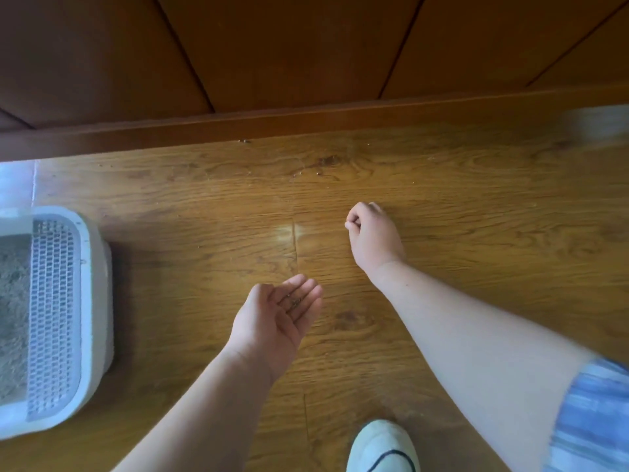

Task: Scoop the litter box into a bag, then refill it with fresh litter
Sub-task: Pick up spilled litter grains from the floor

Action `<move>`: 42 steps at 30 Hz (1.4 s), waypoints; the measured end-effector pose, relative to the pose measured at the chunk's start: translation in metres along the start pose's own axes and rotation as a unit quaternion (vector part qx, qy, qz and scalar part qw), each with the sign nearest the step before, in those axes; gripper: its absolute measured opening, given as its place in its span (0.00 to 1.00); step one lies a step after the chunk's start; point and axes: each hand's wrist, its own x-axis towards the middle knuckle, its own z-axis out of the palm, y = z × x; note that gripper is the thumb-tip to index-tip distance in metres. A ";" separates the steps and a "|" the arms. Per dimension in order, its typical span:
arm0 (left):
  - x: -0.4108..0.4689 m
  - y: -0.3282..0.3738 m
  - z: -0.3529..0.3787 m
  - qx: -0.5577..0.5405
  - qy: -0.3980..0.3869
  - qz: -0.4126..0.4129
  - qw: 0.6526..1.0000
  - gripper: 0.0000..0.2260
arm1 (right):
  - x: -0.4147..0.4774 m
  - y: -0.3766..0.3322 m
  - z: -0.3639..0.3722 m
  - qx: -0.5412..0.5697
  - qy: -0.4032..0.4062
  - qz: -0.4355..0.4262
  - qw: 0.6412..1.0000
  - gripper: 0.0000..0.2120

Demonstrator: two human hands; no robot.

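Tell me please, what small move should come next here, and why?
Probably the right hand should move over the left hand and release there whatever it may hold. Its fingers are curled close to the floor, the left palm lies open upward with a few dark grains on it, and stray grains lie near the baseboard.

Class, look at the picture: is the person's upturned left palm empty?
No, a few small dark granules lie on the open, upturned left hand.

The litter box (93, 284) stands on the floor (476, 199), left of the left hand (275, 318), with the right hand (372, 236) farther right.
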 end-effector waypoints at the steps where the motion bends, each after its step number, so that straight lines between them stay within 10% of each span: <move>1: 0.002 0.000 0.001 0.001 -0.002 0.000 1.000 0.19 | 0.001 0.001 -0.001 0.008 -0.005 0.006 1.000 0.01; 16: 0.010 0.003 0.004 -0.008 -0.024 -0.002 1.000 0.20 | -0.010 -0.014 -0.012 0.022 -0.012 -0.020 0.999 0.06; 22: 0.019 -0.003 0.009 -0.026 -0.046 -0.002 0.999 0.21 | -0.070 -0.034 -0.019 0.113 -0.191 -0.167 0.961 0.05; 29: 0.030 -0.006 0.012 -0.011 0.004 0.008 1.000 0.21 | -0.001 0.019 -0.031 0.044 0.022 0.041 0.998 0.05; 42: 0.026 -0.003 0.017 0.006 -0.009 0.025 1.000 0.21 | 0.021 0.026 -0.009 0.003 0.047 0.000 0.999 0.03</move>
